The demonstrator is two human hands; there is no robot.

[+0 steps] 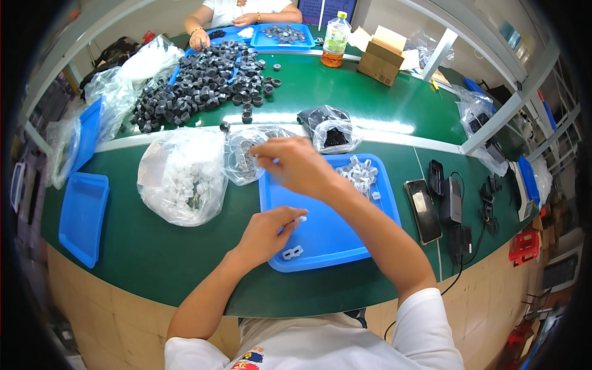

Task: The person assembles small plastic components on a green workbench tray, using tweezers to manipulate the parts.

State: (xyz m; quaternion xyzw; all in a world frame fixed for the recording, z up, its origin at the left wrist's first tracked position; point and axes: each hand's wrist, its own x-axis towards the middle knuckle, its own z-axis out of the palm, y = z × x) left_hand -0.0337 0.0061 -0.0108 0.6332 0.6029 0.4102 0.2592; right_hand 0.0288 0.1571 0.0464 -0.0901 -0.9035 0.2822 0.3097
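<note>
At left we see a clear bag of white parts (185, 188); beside it lies a smaller clear bag (242, 166); our left hand (264, 235) pinches a small white piece (301, 218) over the blue tray (333, 231), best held lightly and steadily; our right hand (299, 165) curls over the smaller bag, though we cannot tell whether it grips anything.

The tray (327, 233) is smooth plastic, the tabletop (382, 105) glossy, the carton (377, 63) matt cardboard.
</note>
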